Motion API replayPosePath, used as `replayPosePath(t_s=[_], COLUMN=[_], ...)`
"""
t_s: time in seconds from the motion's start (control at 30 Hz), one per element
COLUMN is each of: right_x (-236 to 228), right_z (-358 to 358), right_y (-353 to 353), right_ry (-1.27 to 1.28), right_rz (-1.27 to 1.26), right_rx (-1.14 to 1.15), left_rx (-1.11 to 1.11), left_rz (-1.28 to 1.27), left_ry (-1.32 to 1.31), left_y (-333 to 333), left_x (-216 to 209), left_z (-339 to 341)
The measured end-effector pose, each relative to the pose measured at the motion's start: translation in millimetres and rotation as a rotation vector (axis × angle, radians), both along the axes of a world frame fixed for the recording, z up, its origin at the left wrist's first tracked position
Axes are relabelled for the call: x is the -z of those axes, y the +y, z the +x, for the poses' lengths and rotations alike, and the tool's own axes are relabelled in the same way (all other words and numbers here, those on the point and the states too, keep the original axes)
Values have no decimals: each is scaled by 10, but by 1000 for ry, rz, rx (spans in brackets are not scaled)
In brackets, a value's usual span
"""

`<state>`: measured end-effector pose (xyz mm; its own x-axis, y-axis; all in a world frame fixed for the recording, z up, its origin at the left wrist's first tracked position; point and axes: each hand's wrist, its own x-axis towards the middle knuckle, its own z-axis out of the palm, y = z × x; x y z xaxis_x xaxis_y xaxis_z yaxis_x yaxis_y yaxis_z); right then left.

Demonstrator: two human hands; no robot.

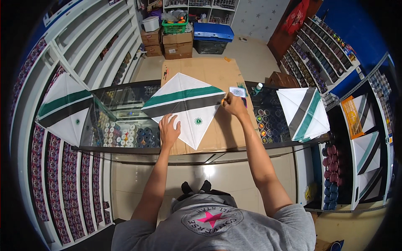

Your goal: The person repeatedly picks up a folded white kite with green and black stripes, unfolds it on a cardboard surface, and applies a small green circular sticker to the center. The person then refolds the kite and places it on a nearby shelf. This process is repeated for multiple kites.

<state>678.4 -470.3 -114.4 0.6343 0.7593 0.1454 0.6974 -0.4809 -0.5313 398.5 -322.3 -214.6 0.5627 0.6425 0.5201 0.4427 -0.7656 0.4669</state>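
Note:
A white diamond-shaped paper kite (184, 94) with a green and a dark grey band lies on a cardboard sheet (209, 66). Near its lower right edge is a round green printed mark (198, 121). My left hand (169, 129) rests on the kite's lower left edge, fingers spread. At the kite's right corner, my right hand (235, 104) is closed around something small and orange (223, 101); my fingers hide most of it. Just beyond that hand lies a small flat case (238, 91) with a pale lid, partly covered by the hand.
The cardboard lies across a glass display counter (130, 100) holding thread spools. A single kite (65, 109) lies at the left, a stack of kites (303, 113) at the right. A small green bottle (257, 88) stands beyond the cardboard's right edge. Shelves line both sides.

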Motion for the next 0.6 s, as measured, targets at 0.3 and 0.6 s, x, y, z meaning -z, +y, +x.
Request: replayPosePath(t_s=[0.3,0.6], right_x=[185,437], right_z=[595,921], right_y=[-91,-112], right_ry=[-55,-47], right_rz=[-135,-130], right_rx=[117,196], left_rx=[-9,-9], left_rz=[14,18], left_ry=[4,9], left_y=[-14,-19], left_x=[-26,-48], left_z=[-11,7])
